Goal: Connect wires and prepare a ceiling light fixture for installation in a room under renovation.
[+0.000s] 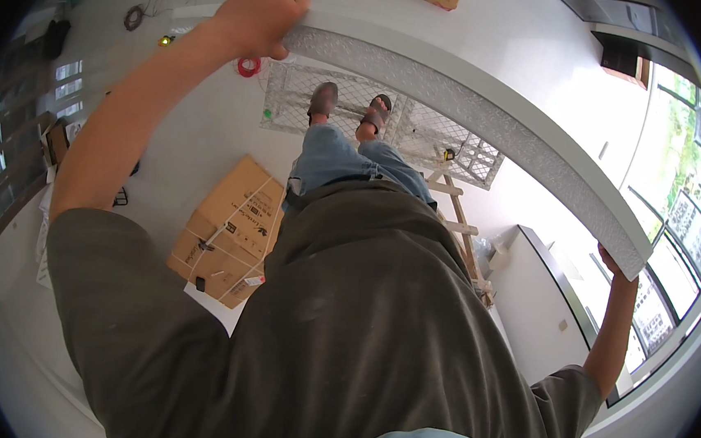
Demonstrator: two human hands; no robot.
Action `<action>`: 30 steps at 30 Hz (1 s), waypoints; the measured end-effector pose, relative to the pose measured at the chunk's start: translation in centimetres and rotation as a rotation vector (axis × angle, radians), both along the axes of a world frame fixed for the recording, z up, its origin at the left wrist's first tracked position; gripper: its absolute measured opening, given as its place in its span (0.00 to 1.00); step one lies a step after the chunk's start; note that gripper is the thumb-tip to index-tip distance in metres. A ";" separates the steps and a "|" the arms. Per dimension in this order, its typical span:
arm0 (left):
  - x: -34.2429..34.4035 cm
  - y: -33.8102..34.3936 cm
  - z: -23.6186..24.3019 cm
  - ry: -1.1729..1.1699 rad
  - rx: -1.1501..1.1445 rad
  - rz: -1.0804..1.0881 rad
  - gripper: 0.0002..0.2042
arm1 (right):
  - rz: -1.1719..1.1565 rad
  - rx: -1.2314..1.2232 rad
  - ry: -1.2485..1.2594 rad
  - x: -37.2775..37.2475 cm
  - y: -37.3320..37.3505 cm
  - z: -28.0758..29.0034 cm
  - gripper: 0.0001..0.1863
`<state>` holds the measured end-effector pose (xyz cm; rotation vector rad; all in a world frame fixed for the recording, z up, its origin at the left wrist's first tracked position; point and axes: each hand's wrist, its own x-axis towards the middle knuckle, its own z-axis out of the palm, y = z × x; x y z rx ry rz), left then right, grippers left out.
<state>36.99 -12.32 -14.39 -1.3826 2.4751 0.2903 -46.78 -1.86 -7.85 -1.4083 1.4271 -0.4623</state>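
Observation:
I hold a long white panel [475, 105] with a grey textured face. It runs from the upper left down to the right across the view. My left hand [259, 18] grips its left end, fingers curled over the top edge. My right hand [610, 261] holds the right end from below and is mostly hidden behind the panel. Below me, my feet in sandals [349, 106] stand on a metal mesh platform [295, 91].
A strapped cardboard box [230, 230] lies on the white floor below left. A wooden ladder [459, 219] leans by the platform. A red wire coil [249, 66] and cables lie on the floor. A white cabinet [541, 308] and windows [680, 220] are at right.

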 end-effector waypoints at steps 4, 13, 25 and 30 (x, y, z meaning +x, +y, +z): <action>-0.5 2.8 -1.8 0.057 0.117 0.027 0.30 | 0.176 0.012 0.177 1.4 0.5 4.8 0.28; -4.3 7.4 -6.6 0.289 0.204 -0.046 0.27 | -0.720 0.142 0.234 8.2 10.1 14.7 0.18; -5.9 11.0 -14.2 0.440 0.301 -0.175 0.30 | -1.190 0.323 0.154 22.6 16.0 20.6 0.24; -7.9 10.3 -17.1 0.502 0.327 -0.201 0.29 | -1.103 0.254 0.323 23.7 16.8 20.6 0.24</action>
